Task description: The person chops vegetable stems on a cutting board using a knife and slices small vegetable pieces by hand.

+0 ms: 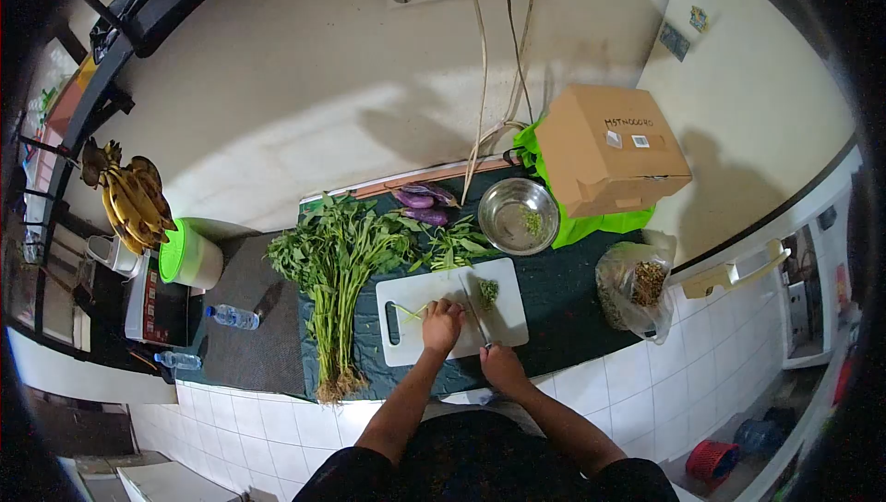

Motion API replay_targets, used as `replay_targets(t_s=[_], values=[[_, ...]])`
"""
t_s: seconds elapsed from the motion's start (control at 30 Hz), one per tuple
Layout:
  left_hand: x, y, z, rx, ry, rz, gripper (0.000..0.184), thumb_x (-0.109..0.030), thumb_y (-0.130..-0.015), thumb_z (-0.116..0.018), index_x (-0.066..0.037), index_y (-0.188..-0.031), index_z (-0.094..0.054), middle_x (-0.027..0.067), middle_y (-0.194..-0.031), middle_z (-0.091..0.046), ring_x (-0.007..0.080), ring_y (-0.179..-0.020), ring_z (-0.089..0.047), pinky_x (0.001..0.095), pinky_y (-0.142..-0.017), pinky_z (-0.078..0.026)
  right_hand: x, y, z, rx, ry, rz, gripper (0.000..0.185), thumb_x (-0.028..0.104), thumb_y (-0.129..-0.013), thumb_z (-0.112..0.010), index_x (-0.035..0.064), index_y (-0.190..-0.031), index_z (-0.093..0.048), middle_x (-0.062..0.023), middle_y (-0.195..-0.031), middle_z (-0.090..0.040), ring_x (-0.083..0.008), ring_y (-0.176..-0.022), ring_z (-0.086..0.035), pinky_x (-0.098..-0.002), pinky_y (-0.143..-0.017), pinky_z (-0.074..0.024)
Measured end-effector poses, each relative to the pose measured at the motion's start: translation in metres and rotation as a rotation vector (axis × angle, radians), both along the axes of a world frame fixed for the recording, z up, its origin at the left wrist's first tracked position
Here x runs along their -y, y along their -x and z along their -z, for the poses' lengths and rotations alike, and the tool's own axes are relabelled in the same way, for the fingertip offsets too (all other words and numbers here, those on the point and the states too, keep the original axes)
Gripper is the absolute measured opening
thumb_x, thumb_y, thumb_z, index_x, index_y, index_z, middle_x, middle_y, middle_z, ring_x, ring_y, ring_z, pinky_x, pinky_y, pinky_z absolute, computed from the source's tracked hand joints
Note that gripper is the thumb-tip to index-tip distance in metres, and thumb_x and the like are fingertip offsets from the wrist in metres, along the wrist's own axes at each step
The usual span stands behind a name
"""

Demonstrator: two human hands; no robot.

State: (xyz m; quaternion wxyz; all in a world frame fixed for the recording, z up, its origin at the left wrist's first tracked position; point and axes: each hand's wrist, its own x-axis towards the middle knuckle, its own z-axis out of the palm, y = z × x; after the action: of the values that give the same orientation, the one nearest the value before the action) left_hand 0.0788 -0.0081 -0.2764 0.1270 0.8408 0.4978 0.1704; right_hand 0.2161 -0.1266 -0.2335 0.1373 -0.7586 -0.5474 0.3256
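Note:
A white cutting board [508,327] lies on the dark green cloth. My left hand [443,325] is closed on a thin green stem [413,312], pressing it to the board, and the stem's end sticks out to the left. My right hand [501,365] grips a knife [478,316] by its handle, the blade lying across the board just right of my left fingers. A small heap of chopped greens [488,294] sits to the right of the blade. Behind the board stands a steel bowl [519,216] with some cut greens inside.
Leafy greens with roots [341,271] lie left of the board, and purple eggplants [425,204] behind it. A cardboard box [609,151] stands at the back right, a plastic bag [635,290] at the right edge. A water bottle [233,317] lies far left.

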Motion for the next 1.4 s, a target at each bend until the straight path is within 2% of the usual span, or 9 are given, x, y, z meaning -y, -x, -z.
replay_targets(t_s=[0.17, 0.23, 0.6, 0.67, 0.9, 1.0, 1.07, 1.2, 1.4], values=[[-0.004, 0.000, 0.009, -0.037, -0.115, -0.026, 0.016, -0.022, -0.081, -0.063, -0.013, -0.094, -0.068, 0.0059, -0.100, -0.062, 0.0279, -0.098, -0.059, 0.0386, -0.080, -0.050, 0.002, 0.001, -0.004, 0.043, 0.008, 0.006, 0.039, 0.032, -0.092, -0.055, -0.0049, -0.083, -0.063, -0.0260, -0.083, -0.066, -0.0444, -0.080, -0.065, -0.0502, -0.076, -0.0526], [-0.006, 0.001, 0.013, -0.062, 0.037, 0.070, 0.017, -0.019, -0.081, -0.060, -0.012, -0.094, -0.067, 0.0061, -0.102, -0.063, 0.0275, -0.100, -0.059, 0.0391, -0.080, -0.051, 0.001, 0.002, -0.005, 0.032, 0.031, 0.016, 0.039, 0.032, -0.092, -0.054, -0.0045, -0.082, -0.063, -0.0263, -0.082, -0.066, -0.0442, -0.080, -0.065, -0.0505, -0.076, -0.0525], [-0.005, 0.011, 0.029, 0.080, 0.061, 0.211, 0.028, -0.010, -0.082, -0.051, -0.010, -0.106, -0.066, 0.0094, -0.113, -0.061, 0.0303, -0.104, -0.058, 0.0397, -0.088, -0.052, 0.013, 0.007, 0.005, 0.120, -0.054, -0.100, 0.032, 0.025, -0.095, -0.048, -0.0046, -0.089, -0.057, -0.0238, -0.072, -0.064, -0.0418, -0.072, -0.067, -0.0502, -0.065, -0.0552], [-0.007, 0.013, 0.032, 0.115, 0.075, 0.216, 0.029, -0.010, -0.082, -0.051, -0.010, -0.107, -0.066, 0.0099, -0.115, -0.060, 0.0310, -0.105, -0.058, 0.0398, -0.089, -0.052, 0.012, 0.008, 0.005, 0.095, -0.010, -0.051, 0.034, 0.027, -0.095, -0.048, -0.0053, -0.095, -0.055, -0.0256, -0.082, -0.067, -0.0426, -0.076, -0.067, -0.0519, -0.069, -0.0538], [-0.009, 0.009, 0.014, 0.072, 0.174, 0.195, 0.029, -0.010, -0.082, -0.052, -0.009, -0.107, -0.067, 0.0126, -0.117, -0.061, 0.0327, -0.106, -0.059, 0.0403, -0.090, -0.051, 0.009, 0.008, 0.031, 0.025, 0.118, 0.009, 0.023, 0.018, -0.094, -0.047, -0.0035, -0.093, -0.056, -0.0258, -0.085, -0.065, -0.0407, -0.082, -0.068, -0.0504, -0.071, -0.0551], [-0.007, 0.009, 0.019, 0.125, 0.161, 0.179, 0.030, -0.010, -0.082, -0.052, -0.010, -0.107, -0.068, 0.0135, -0.115, -0.063, 0.0328, -0.105, -0.060, 0.0399, -0.090, -0.051, 0.003, 0.003, 0.050, 0.197, -0.228, -0.330, 0.022, 0.014, -0.091, -0.047, -0.0062, -0.092, -0.058, -0.0287, -0.090, -0.064, -0.0436, -0.088, -0.066, -0.0529, -0.075, -0.0535], [-0.009, 0.011, 0.022, 0.168, 0.136, 0.168, 0.030, -0.009, -0.083, -0.052, -0.011, -0.107, -0.069, 0.0140, -0.114, -0.063, 0.0327, -0.105, -0.060, 0.0396, -0.091, -0.051, -0.021, 0.004, 0.046, 0.025, 0.011, -0.182, 0.024, 0.012, -0.089, -0.048, -0.0089, -0.093, -0.059, -0.0310, -0.093, -0.063, -0.0435, -0.091, -0.065, -0.0526, -0.077, -0.0526], [-0.012, 0.010, 0.019, 0.148, 0.211, 0.170, 0.030, -0.009, -0.083, -0.051, -0.012, -0.107, -0.070, 0.0129, -0.114, -0.064, 0.0324, -0.105, -0.061, 0.0393, -0.091, -0.050, -0.024, 0.005, 0.057, 0.100, 0.021, -0.297, 0.026, 0.012, -0.089, -0.047, -0.0084, -0.098, -0.061, -0.0302, -0.097, -0.062, -0.0436, -0.092, -0.064, -0.0518, -0.079, -0.0522], [-0.015, 0.015, 0.023, 0.170, 0.158, 0.199, 0.029, -0.011, -0.084, -0.051, -0.013, -0.106, -0.070, 0.0110, -0.111, -0.065, 0.0317, -0.104, -0.062, 0.0397, -0.090, -0.050, -0.006, 0.017, 0.046, -0.071, -0.012, -0.094, 0.022, 0.010, -0.087, -0.048, -0.0048, -0.097, -0.061, -0.0277, -0.096, -0.063, -0.0421, -0.091, -0.064, -0.0515, -0.078, -0.0520]])
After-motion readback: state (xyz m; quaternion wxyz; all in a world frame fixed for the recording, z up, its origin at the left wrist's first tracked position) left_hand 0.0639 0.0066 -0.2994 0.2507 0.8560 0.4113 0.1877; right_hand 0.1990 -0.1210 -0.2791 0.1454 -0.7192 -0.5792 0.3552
